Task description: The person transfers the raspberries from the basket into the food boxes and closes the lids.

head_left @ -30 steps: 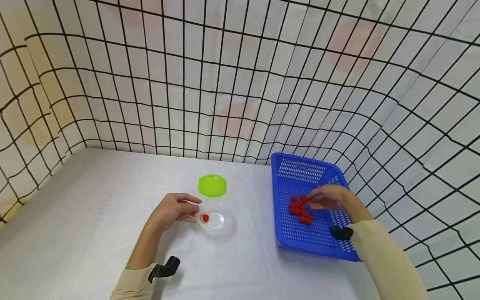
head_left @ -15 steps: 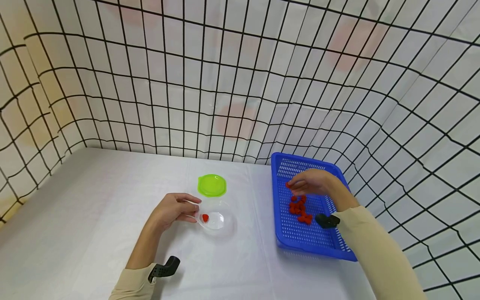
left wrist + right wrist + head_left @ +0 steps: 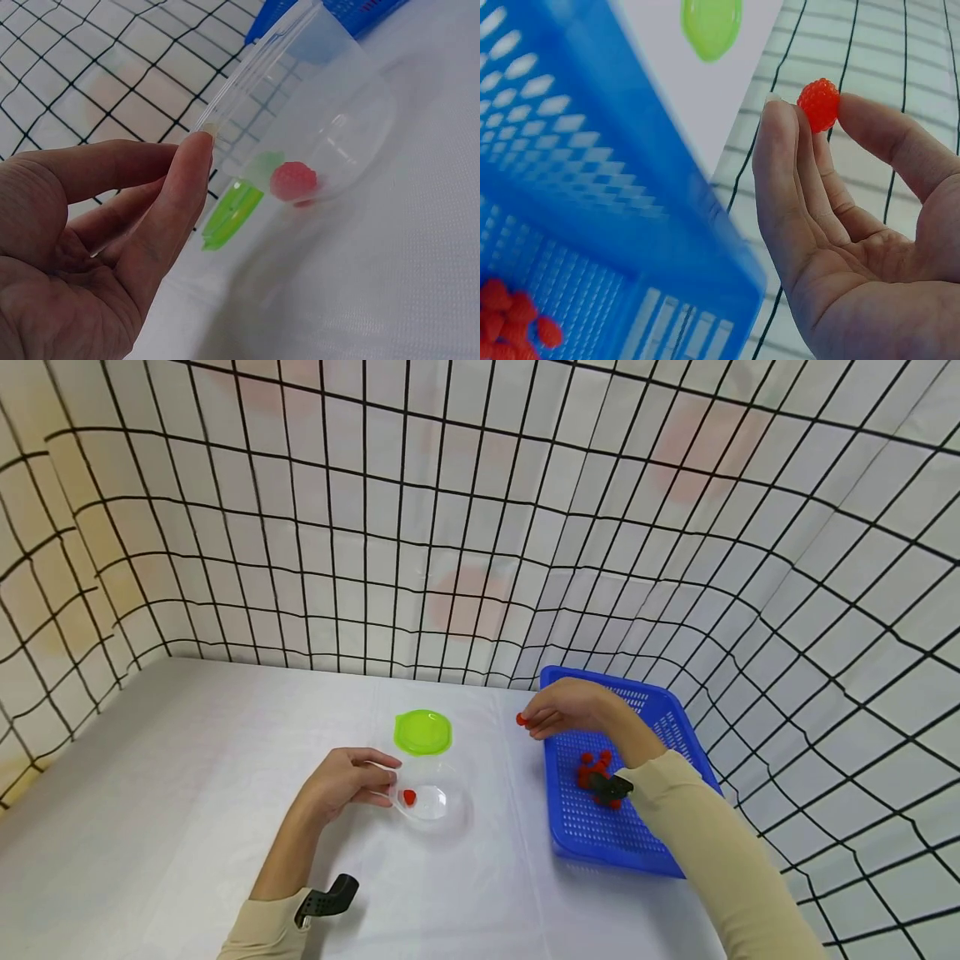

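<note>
My left hand pinches the rim of a clear plastic bowl on the white table. Inside the bowl lies one raspberry, seen through its wall in the left wrist view. Over the left rim of the blue basket, my right hand holds another raspberry between thumb and fingertips. More raspberries lie in a heap on the floor of the blue basket; the right wrist strap partly covers them in the head view.
A bright green lid lies flat just behind the bowl. Black wire mesh in front of white sheeting rises along the back and both sides of the table. The basket stands close to the mesh at right.
My right hand has lifted a raspberry from the heap and moved left with it, past the basket's left rim. The left hand and bowl have stayed in place.
</note>
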`<state>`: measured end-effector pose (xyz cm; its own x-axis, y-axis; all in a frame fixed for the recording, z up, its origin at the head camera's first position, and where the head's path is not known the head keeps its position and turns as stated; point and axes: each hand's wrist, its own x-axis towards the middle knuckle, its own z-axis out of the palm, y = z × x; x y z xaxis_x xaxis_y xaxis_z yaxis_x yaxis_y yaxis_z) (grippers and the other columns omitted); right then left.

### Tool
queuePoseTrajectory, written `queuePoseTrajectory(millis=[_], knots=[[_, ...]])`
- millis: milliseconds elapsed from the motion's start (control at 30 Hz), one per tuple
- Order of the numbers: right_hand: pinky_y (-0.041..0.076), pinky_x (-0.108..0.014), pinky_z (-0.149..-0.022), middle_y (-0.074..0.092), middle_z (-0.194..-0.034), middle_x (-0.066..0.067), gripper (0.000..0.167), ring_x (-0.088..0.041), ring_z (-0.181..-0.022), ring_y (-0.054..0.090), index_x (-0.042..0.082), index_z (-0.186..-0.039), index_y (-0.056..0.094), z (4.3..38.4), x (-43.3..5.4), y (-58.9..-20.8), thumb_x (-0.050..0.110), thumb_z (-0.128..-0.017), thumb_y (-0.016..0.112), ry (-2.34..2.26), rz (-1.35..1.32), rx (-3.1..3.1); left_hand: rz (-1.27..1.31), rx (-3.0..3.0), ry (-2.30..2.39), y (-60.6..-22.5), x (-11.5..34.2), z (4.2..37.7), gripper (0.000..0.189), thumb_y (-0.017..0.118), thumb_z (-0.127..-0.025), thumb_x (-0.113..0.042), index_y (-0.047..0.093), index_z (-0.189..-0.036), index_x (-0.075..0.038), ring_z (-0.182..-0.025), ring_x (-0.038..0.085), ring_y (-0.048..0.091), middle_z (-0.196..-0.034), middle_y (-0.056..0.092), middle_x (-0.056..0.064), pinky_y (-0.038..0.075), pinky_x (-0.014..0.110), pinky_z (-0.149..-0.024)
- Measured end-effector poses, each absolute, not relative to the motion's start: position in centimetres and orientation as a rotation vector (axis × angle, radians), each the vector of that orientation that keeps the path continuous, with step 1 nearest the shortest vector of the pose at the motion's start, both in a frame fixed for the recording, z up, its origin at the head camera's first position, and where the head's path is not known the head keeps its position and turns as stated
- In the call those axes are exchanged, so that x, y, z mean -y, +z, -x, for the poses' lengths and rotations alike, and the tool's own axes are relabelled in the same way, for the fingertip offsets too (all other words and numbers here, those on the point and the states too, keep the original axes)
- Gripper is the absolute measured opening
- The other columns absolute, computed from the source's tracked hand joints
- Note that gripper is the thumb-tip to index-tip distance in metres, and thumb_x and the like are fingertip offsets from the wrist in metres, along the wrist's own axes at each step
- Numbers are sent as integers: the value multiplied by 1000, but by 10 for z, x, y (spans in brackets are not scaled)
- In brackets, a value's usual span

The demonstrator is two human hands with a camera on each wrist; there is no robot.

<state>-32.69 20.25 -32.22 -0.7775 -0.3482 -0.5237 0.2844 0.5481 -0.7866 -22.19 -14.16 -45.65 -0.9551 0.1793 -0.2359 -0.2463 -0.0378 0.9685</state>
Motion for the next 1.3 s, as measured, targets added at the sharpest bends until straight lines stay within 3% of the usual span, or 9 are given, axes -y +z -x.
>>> queuePoseTrajectory(millis=[367,767,1067,1300], knots=[[64,-35,-82,75,-93,-12,24,-23,-80,73,-4,-108,72,326,-147,-335,12,-90,73,-1170,65,-2092,63,-1930,2083,-457,142,223,38,69,-88,1,62,-122,16,-75,17,70,-84,71,9,65,36,-69],[64,-36,-83,75,-99,-15,21,-28,-89,74,-1,-106,74,319,-112,-354,14,-91,73,-1111,52,-2058,47,-1947,2070,-456,142,222,39,68,-88,1,62,-123,16,-77,17,71,-86,71,9,65,36,-70],[64,-35,-84,68,-122,-28,22,-37,-104,71,-2,-107,75,314,-98,-368,15,-93,70,-1061,113,-2028,52,-1955,2061,-455,141,222,38,67,-89,0,62,-123,16,-77,17,71,-86,71,10,65,36,-70],[64,-30,-81,69,-122,-27,22,-24,-83,70,-1,-105,75,309,-87,-376,16,-93,68,-1037,159,-2011,46,-1957,2059,-455,141,221,39,67,-89,-1,62,-124,16,-77,18,71,-89,72,13,65,36,-71]])
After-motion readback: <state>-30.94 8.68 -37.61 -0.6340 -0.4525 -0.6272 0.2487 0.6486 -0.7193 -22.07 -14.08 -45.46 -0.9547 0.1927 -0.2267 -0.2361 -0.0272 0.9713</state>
